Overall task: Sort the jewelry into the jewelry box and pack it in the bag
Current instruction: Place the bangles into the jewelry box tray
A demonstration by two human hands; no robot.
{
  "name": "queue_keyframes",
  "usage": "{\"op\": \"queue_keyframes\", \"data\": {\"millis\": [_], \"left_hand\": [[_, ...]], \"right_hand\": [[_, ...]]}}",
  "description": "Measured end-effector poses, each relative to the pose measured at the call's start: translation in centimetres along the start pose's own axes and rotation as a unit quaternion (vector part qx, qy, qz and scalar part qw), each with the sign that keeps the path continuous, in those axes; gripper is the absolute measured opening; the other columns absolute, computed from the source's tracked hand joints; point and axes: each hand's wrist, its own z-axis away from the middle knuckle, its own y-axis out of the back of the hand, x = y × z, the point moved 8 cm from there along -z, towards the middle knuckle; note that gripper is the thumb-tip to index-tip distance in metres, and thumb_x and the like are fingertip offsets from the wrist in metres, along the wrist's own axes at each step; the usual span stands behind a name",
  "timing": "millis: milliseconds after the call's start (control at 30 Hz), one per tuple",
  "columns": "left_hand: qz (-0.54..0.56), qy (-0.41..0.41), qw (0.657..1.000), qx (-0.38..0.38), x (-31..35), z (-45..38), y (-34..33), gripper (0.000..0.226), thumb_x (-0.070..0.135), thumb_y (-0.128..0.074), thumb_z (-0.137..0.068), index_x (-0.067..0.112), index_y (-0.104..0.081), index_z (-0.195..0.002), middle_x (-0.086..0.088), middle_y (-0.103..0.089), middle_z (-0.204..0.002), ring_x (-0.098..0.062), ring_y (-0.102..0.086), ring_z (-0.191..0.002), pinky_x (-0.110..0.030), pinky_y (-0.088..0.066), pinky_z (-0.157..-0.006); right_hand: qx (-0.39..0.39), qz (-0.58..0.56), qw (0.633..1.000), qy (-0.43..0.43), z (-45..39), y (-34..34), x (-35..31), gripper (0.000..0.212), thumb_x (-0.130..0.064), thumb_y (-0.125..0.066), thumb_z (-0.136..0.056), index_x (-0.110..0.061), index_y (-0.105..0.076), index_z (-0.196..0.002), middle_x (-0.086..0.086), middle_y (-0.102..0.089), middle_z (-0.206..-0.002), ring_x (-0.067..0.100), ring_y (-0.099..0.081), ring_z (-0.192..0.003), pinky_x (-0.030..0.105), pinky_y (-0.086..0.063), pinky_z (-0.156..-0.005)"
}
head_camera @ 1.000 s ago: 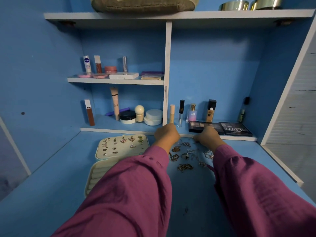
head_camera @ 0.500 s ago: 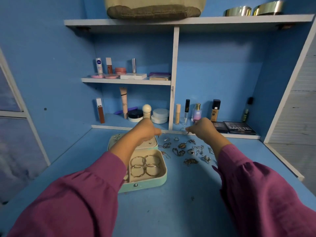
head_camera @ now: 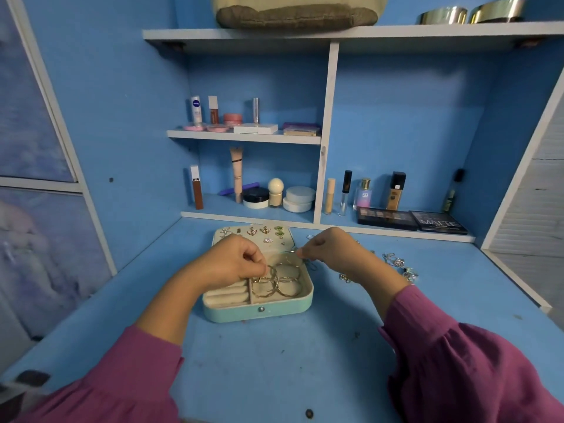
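- Two bare hands work over an open jewelry box [head_camera: 258, 311] that sits on the blue painted table [head_camera: 274, 361]; both arms wear loose magenta sleeves [head_camera: 457, 355].
- Rounded at its corners, the box has a mint-green grained shell, a small metal snap stud on its front wall and a pale cream lining.
- Its lid [head_camera: 254, 236] lies folded back flat, with small earrings [head_camera: 265, 230] pinned across the cream panel, some gold-toned, two with green stones.
- Padded ring rolls [head_camera: 227, 294] fill the left part of the tray; thin gold bangles [head_camera: 276, 283], round and overlapping, lie in the right compartment.
- The left hand [head_camera: 235, 262] hovers over the tray with its grip pinched together on something small and gold right at the bangles; what exactly it holds is too small to tell.
- The right hand [head_camera: 329, 251] is above the box's right rear corner, its grip pinched on a fine thin metal piece [head_camera: 291, 253].
- Loose silvery jewelry [head_camera: 396, 264], chains and rings in a tangle, lies on the table to the right of the box.
- Behind, white-edged shelves [head_camera: 244, 137] carry tubes, round jars and flat dark makeup palettes [head_camera: 412, 221].
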Motion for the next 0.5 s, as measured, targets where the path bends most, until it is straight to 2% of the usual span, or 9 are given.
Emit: {"op": "queue_keyframes", "data": {"millis": [33,100,167,233,367,433,500], "left_hand": [[0.001,-0.003,1.0,-0.005,0.1,0.2,-0.1,0.013,0.001,-0.069,-0.081,0.009,-0.068,-0.071,0.019,-0.06,-0.048,0.01,-0.052,-0.048,-0.006,-0.037,-0.052],[-0.002,-0.003,1.0,-0.016,0.1,0.6,-0.3,0.009,0.0,-0.069,-0.08,0.005,-0.069,-0.073,0.02,-0.058,-0.046,0.011,-0.052,-0.047,-0.004,-0.036,-0.05],[-0.007,-0.004,1.0,-0.024,0.1,0.9,-0.4,0.005,0.001,-0.07,-0.08,0.004,-0.07,-0.075,0.019,-0.059,-0.048,0.011,-0.052,-0.048,-0.004,-0.036,-0.051],[-0.012,-0.006,1.0,-0.026,0.0,0.9,-0.4,0.003,0.001,-0.07,-0.079,0.003,-0.071,-0.076,0.018,-0.059,-0.048,0.01,-0.051,-0.047,-0.005,-0.036,-0.051],[-0.019,-0.005,0.999,-0.03,-0.2,1.0,-0.5,0.003,0.002,-0.073,-0.076,0.004,-0.072,-0.075,0.014,-0.052,-0.045,0.004,-0.044,-0.043,-0.009,-0.035,-0.05],[-0.02,-0.007,0.999,-0.032,-0.3,1.0,-0.5,0.006,0.004,-0.075,-0.074,0.009,-0.073,-0.071,0.013,-0.048,-0.045,0.001,-0.04,-0.044,-0.011,-0.035,-0.05],[-0.021,-0.008,0.999,-0.034,-0.3,1.1,-0.6,0.006,0.004,-0.076,-0.073,0.009,-0.073,-0.071,0.014,-0.047,-0.043,0.001,-0.04,-0.043,-0.011,-0.035,-0.05]], "right_hand": [[-0.007,0.003,1.0,0.001,0.3,-0.1,-0.1,0.025,-0.032,-0.074,-0.079,-0.009,-0.076,-0.087,0.019,-0.07,-0.093,0.02,-0.045,-0.069,0.027,-0.037,-0.058],[-0.029,0.022,0.999,0.002,0.9,-0.4,-0.4,0.024,-0.034,-0.073,-0.081,-0.01,-0.076,-0.087,0.013,-0.064,-0.078,0.016,-0.039,-0.059,0.021,-0.03,-0.047],[-0.051,0.04,0.998,0.007,1.3,-0.7,-0.5,0.025,-0.035,-0.072,-0.081,-0.011,-0.075,-0.087,0.007,-0.057,-0.075,0.016,-0.037,-0.059,0.023,-0.028,-0.047],[-0.066,0.061,0.996,0.015,1.6,-0.8,-0.7,0.023,-0.034,-0.072,-0.081,-0.012,-0.076,-0.087,0.005,-0.058,-0.076,0.015,-0.039,-0.061,0.022,-0.029,-0.049],[-0.092,0.102,0.99,0.032,2.1,-1.2,-1.4,0.015,-0.031,-0.073,-0.081,-0.016,-0.075,-0.083,-0.005,-0.055,-0.066,0.009,-0.036,-0.053,0.014,-0.026,-0.037],[-0.103,0.109,0.988,0.038,2.3,-1.3,-1.6,0.014,-0.03,-0.074,-0.081,-0.017,-0.075,-0.085,-0.007,-0.056,-0.065,0.007,-0.038,-0.055,0.01,-0.027,-0.035],[-0.11,0.115,0.986,0.044,2.3,-1.4,-1.7,0.018,-0.032,-0.074,-0.08,-0.015,-0.076,-0.087,0.0,-0.064,-0.076,0.008,-0.045,-0.063,0.012,-0.034,-0.044]]}}
